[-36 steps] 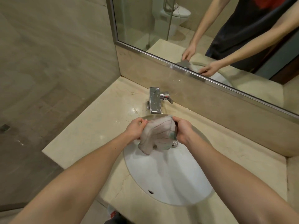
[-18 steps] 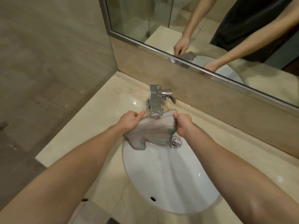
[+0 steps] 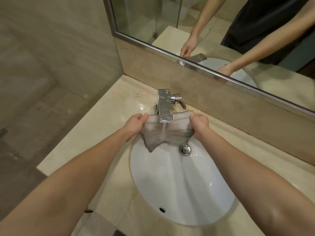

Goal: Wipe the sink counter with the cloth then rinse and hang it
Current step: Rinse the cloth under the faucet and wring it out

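A thin, wet grey cloth (image 3: 172,133) with coloured stripes hangs spread out under the chrome tap (image 3: 164,104). Water runs from the spout onto its middle. My left hand (image 3: 134,124) grips the cloth's upper left corner, and my right hand (image 3: 199,124) grips the upper right corner. Both hold it stretched over the back of the white oval sink (image 3: 180,188). The cloth's lower edge droops into the basin just above the chrome drain plug (image 3: 185,149). The beige marble counter (image 3: 95,133) surrounds the sink.
The tap's lever handle (image 3: 181,101) sticks out to the right of the spout. A mirror (image 3: 213,31) with a metal frame runs along the back wall and reflects my arms. A tiled wall stands to the left, and the counter's left edge drops to the floor.
My hands have pulled apart and moved back toward the tap, stretching the bunched cloth flat. Water now falls on it. The camera has tilted closer to the sink.
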